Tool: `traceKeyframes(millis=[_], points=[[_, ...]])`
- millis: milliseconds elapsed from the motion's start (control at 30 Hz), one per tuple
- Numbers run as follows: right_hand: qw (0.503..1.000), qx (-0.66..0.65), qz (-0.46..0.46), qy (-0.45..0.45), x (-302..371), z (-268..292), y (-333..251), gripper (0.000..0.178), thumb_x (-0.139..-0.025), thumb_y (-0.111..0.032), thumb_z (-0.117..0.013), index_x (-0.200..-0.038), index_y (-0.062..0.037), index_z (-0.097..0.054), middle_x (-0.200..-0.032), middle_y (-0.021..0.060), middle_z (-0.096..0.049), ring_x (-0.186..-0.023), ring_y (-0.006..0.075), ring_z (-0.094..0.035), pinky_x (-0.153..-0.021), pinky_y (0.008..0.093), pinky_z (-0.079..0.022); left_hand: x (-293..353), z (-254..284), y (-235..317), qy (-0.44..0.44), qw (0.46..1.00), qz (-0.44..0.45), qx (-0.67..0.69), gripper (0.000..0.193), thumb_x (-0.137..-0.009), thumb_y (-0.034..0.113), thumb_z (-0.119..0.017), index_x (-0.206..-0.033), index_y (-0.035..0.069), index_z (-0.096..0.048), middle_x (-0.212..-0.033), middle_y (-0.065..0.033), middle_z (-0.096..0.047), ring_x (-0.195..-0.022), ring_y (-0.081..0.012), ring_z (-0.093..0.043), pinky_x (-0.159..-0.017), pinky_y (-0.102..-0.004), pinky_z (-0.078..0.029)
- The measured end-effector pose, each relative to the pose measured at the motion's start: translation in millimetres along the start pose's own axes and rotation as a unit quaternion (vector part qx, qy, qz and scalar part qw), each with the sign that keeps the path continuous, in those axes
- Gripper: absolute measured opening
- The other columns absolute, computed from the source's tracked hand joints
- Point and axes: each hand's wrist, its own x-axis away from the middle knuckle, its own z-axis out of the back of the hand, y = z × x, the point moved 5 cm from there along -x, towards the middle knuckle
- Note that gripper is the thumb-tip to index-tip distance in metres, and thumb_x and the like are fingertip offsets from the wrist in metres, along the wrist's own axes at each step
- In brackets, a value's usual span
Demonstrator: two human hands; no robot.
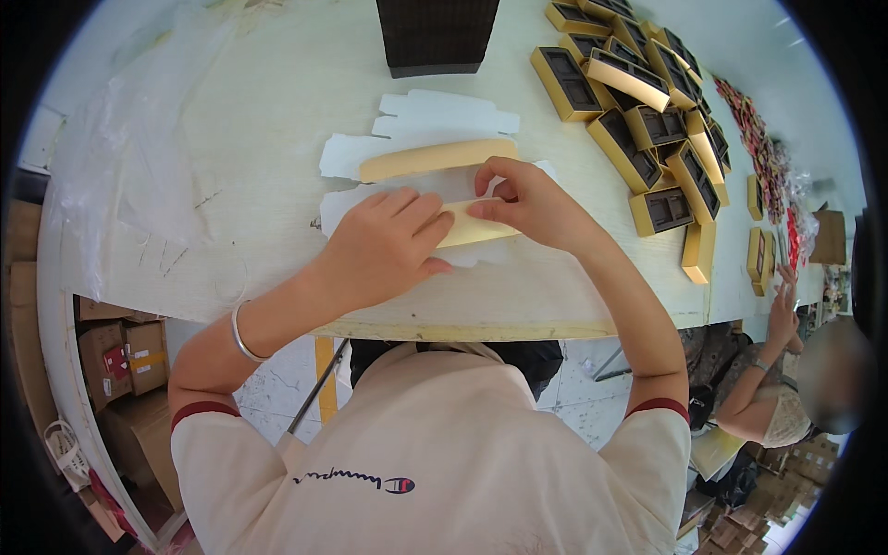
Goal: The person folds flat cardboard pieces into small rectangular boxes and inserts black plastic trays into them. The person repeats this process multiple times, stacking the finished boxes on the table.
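Note:
A gold cardboard piece (474, 232) lies low on the table in front of me, with white card showing around it. My left hand (384, 248) rests over its left end, fingers curled down onto it and the thumb pointing right along its near side. At its right end, my right hand (529, 202) presses the thumb on the gold surface, with the index finger bent above. Just beyond is a second gold cardboard piece (439, 159), its long side curved up, beside flat white card with cut tabs (448, 113). My fingers hide part of the held piece.
Gold boxes with black inserts (627, 148) are piled at the right. A black block (437, 37) stands at the far edge. Clear plastic sheeting (139, 157) covers the left side. Another person (758, 398) works at the right; cartons (129, 361) sit below the table at left.

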Motion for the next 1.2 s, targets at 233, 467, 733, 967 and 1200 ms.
traceKeyframes(millis=[233, 467, 733, 967, 1200], points=[[0.871, 0.318, 0.311, 0.21, 36.4, -9.3, -27.1, 0.024, -0.079, -0.02, -0.071, -0.09, -0.0038, -0.058, -0.091, 0.0099, -0.059, -0.084, 0.0242, -0.055, -0.069, 0.0348, -0.042, 1.4, -13.8, -14.7, 0.056, 0.998, 0.001, -0.001, 0.02, -0.075, 0.011, -0.07, -0.093, 0.003, -0.064, -0.088, -0.0065, -0.058, -0.08, -0.0238, -0.056, -0.069, -0.0344, -0.048], [0.888, 0.349, 0.274, 0.124, -1.6, -13.3, -9.6, 0.014, -0.074, 0.001, -0.062, -0.085, -0.0064, -0.06, -0.087, 0.0094, -0.063, -0.08, 0.0269, -0.057, -0.078, 0.0339, -0.04, -12.6, -29.5, -47.2, -0.025, 0.976, 0.179, 0.122, 0.008, -0.081, 0.009, -0.064, -0.088, 0.005, -0.065, -0.085, -0.0056, -0.06, -0.078, -0.0257, -0.058, -0.066, -0.0371, -0.047], [0.883, 0.361, 0.283, 0.105, -4.5, -13.4, -10.0, 0.018, -0.07, 0.004, -0.06, -0.084, -0.0062, -0.059, -0.075, 0.0073, -0.058, -0.071, 0.0258, -0.056, -0.073, 0.0343, -0.04, -29.1, 36.9, -41.4, 0.122, 0.983, 0.129, -0.039, 0.017, -0.083, 0.015, -0.065, -0.098, 0.008, -0.064, -0.093, -0.0101, -0.062, -0.082, -0.0288, -0.058, -0.073, -0.0358, -0.048], [0.772, 0.497, 0.347, 0.192, 24.5, -49.9, -31.7, 0.035, -0.072, -0.008, -0.062, -0.107, -0.0056, -0.057, -0.092, 0.0069, -0.056, -0.068, 0.0191, -0.056, -0.064, 0.0318, -0.044, -21.1, 4.2, -86.5, -0.126, 0.933, 0.233, 0.244, 0.032, -0.086, 0.003, -0.058, -0.118, 0.007, -0.057, -0.109, -0.0074, -0.059, -0.089, -0.0226, -0.058, -0.08, -0.0331, -0.048], [0.806, 0.396, 0.389, 0.203, 54.7, -30.2, -47.2, 0.022, -0.069, -0.011, -0.063, -0.088, -0.0051, -0.054, -0.083, 0.008, -0.05, -0.064, 0.0204, -0.054, -0.057, 0.0332, -0.046, -16.2, 32.1, -29.9, -0.004, 0.984, 0.107, 0.145, 0.031, -0.078, -0.01, -0.053, -0.103, 0.006, -0.06, -0.109, -0.0098, -0.055, -0.078, -0.0275, -0.059, -0.065, -0.033, -0.048]])
